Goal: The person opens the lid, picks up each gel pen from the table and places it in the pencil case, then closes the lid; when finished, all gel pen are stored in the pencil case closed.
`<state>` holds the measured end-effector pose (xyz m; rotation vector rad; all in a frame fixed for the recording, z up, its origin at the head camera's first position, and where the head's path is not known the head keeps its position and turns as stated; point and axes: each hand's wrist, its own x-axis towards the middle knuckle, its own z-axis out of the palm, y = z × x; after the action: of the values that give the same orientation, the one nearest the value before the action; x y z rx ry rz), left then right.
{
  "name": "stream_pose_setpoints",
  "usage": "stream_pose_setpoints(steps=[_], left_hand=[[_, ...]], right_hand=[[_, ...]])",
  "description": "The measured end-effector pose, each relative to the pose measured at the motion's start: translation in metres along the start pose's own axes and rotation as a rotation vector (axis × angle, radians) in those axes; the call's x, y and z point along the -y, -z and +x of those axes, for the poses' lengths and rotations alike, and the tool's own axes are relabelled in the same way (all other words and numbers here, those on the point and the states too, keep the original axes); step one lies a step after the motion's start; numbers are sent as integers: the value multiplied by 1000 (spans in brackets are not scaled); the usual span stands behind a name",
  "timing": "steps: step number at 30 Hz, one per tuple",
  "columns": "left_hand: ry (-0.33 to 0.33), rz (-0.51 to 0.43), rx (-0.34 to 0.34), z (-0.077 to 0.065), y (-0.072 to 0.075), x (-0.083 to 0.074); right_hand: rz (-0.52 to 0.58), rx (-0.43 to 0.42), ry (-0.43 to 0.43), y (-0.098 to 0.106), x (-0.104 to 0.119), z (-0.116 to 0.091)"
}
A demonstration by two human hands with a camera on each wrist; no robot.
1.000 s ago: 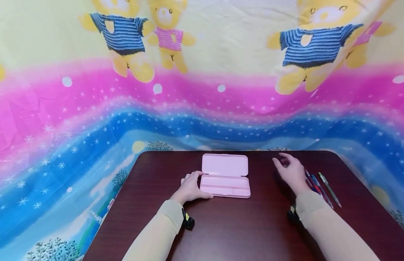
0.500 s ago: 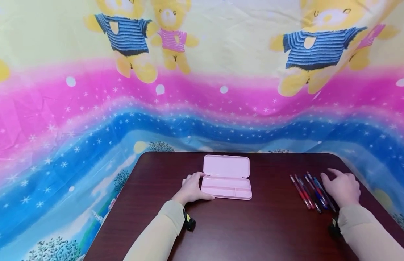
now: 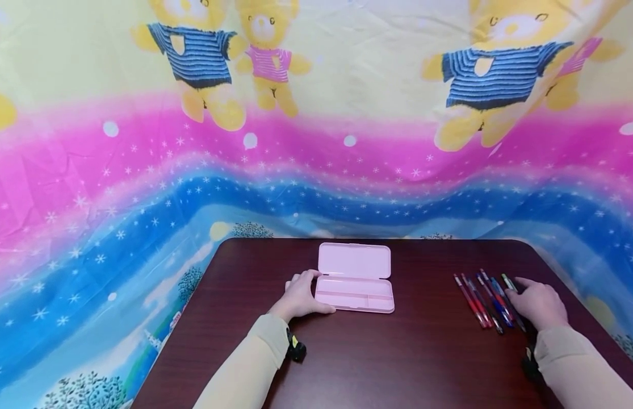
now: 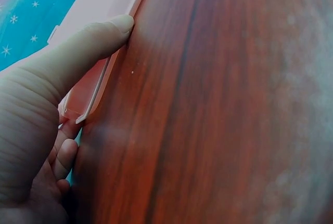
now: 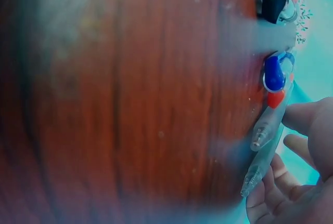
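Note:
A pink pencil case [image 3: 354,294] lies with its lid raised back, its divided tray bare. My left hand [image 3: 297,293] holds the left end of the case. In the left wrist view the thumb [image 4: 99,39] lies along the near edge of the case [image 4: 91,91], and the other fingers reach round its end. At the right, my right hand [image 3: 542,305] pinches the green-ended pen [image 3: 505,279], the outermost of a row. In the right wrist view, thumb [image 5: 299,117] and curled fingers [image 5: 278,174] sit on either side of its clear barrel [image 5: 263,164].
Several red, black and blue pens [image 3: 469,298] lie side by side, left of the right hand. The dark wooden table [image 3: 377,358] ends at a back edge against a printed bear curtain [image 3: 316,170].
My right hand has crossed over the pens to their right side, then settled with its thumb over the green-ended pen. The left hand stays on the case.

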<state>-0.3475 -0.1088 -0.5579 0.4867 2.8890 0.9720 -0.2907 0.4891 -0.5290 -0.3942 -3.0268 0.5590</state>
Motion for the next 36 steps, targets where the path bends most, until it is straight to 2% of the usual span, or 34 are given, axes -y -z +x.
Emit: stream_pose_setpoints(steps=[14, 17, 21, 24, 27, 36], left_hand=[[-10, -4, -3, -1, 1, 0], [-8, -2, -2, -1, 0, 0], [-5, 1, 5, -1, 1, -1], [-1, -12, 6, -2, 2, -3], [2, -23, 3, -3, 3, -4], [13, -29, 12, -3, 2, -4]], right_hand=[[56, 5, -28, -6, 6, 0], [77, -22, -25, -4, 9, -3], [113, -101, 11, -1, 22, -5], [138, -151, 69, -2, 41, -5], [136, -190, 140, -4, 69, -4], [165, -216, 355, -18, 179, -9]])
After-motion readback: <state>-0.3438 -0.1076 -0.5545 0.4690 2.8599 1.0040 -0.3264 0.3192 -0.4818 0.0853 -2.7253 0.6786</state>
